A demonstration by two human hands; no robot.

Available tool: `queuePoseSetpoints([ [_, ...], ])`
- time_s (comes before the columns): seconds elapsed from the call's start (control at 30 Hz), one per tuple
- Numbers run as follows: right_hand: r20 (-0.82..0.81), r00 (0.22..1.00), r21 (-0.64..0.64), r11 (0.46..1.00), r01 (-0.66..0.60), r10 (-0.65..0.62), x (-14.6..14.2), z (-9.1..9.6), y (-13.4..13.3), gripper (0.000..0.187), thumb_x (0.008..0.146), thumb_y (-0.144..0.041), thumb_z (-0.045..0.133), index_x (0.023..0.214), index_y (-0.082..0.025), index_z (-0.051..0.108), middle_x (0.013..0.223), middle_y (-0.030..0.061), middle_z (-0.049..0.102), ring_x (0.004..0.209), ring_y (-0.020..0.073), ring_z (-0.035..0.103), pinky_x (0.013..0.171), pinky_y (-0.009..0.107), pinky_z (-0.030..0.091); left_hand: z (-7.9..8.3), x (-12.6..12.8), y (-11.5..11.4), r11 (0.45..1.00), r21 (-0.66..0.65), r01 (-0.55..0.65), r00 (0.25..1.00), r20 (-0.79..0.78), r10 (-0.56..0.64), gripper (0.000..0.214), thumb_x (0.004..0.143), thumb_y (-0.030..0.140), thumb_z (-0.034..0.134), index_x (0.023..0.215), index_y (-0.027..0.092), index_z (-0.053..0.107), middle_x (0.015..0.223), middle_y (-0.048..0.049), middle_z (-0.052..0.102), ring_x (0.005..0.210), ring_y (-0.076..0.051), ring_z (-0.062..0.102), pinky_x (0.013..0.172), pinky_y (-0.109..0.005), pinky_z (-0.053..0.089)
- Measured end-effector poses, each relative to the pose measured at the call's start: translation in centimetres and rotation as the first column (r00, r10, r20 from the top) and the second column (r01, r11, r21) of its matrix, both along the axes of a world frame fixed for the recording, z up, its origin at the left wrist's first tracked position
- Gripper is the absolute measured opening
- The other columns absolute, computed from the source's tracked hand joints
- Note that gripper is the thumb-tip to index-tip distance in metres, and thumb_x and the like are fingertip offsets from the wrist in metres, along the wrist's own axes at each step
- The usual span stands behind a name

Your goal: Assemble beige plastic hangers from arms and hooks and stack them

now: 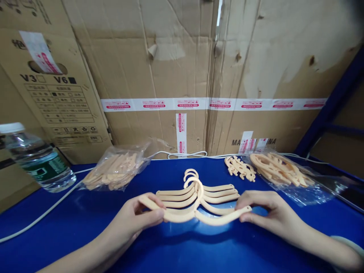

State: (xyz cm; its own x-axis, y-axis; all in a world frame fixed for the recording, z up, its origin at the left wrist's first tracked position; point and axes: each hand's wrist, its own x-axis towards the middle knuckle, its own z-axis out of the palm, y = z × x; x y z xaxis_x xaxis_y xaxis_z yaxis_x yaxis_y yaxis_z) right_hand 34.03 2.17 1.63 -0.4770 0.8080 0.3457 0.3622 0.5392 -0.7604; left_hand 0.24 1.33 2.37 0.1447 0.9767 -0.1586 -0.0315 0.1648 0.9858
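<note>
A pale beige hanger (216, 219) with a hook and two curved arms is raised slightly above the blue table, its shadow falling below. My left hand (142, 214) is closed, thumb and fingers pinching the hanger's left arm. At the other side, my right hand (261, 210) pinches the right arm near its holed tip. The two arms meet at the middle under the hook. Just behind it, several similar hangers (179, 192) lie in a row, their hooks partly overlapping, so I cannot tell exactly where each one joins.
A clear bag of beige arm-shaped pieces (113, 170) lies left, beside a water bottle (42, 163). Loose hook pieces (240, 168) and an open bag of curved pieces (280, 168) lie right. A white cable (42, 216) crosses the blue table (176, 254). Cardboard (170, 68) stands behind.
</note>
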Motion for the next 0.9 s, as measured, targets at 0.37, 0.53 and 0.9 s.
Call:
queuePoseSetpoints([
  [0.37,0.378,0.925,0.178,0.983,-0.034,-0.036,1.3,-1.2,-0.1,0.015,0.09,-0.028,0.059,0.078,-0.021,0.066,0.09,0.0085,0.06,0.084,0.0215,0.058,0.072,0.033,0.05,-1.6,-1.7,-0.8,0.591,0.569,0.572,0.659,-0.748,0.082,0.013,0.087,0.017,0.056,0.074,0.02,0.058,0.07,-0.0012,0.059,0.071,-0.016,0.05,0.062,-0.024,0.039],
  [0.53,0.304,0.95,0.187,0.982,0.011,-0.069,0.7,-1.6,1.9,0.019,0.092,-0.026,0.055,0.078,-0.02,0.068,0.084,0.0082,0.061,0.078,0.0206,0.059,0.07,0.033,0.05,-1.5,-2.1,1.3,0.53,0.531,0.661,0.556,-0.821,0.128,0.013,0.089,0.016,0.055,0.077,0.02,0.057,0.073,-0.0016,0.06,0.071,-0.016,0.052,0.061,-0.024,0.039],
  [0.9,0.333,0.923,0.291,0.952,0.094,-0.192,-1.3,-1.4,7.4,0.011,0.083,-0.011,0.057,0.075,-0.019,0.058,0.078,0.0057,0.061,0.075,0.0206,0.058,0.069,0.033,0.047,-1.4,-2.6,7.2,0.451,0.588,0.672,0.471,-0.809,0.353,0.019,0.093,0.019,0.048,0.077,0.018,0.06,0.076,-0.0045,0.064,0.071,-0.018,0.057,0.064,-0.027,0.043],
])
